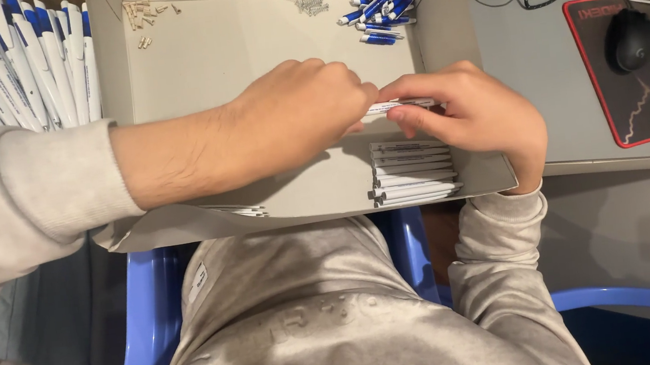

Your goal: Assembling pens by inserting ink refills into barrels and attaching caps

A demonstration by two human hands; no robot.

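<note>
Item: white pen barrel [401, 105], held level above the floor of a shallow grey cardboard tray [246, 46] that lies on the person's lap and against the bench [574, 100]

Left hand [298, 113]: reaches across from the left, fingers bunched and pinching the near end of the barrel; what sits between the fingertips is hidden, so whether a small part is being pressed in cannot be told

Right hand [483, 113]: fingers closed around the other end of the same barrel, thumb beneath, steadying it

Stock within the tray:
- stack of white barrels [412, 172], laid parallel directly below the hands at the near right
- blue-and-white pen parts [379, 12], loose heap in the far right corner
- small springs [311, 3], at the far wall, middle
- small tan pieces [142, 16], far left corner
- a few thin white pieces [239, 210] at the near edge, under the left forearm

Outside the tray: finished blue-and-white pens [15, 66], a fanned pile to the left; black computer mouse [630, 39] on a red-edged mat [643, 68] to the right

Handling note, as judgement: the joining goes best with the barrel kept level and both ends in line, the right hand gripping firmly without bending it, the left pushing straight along the axis; working low over the tray means a dropped small part lands inside it
</note>
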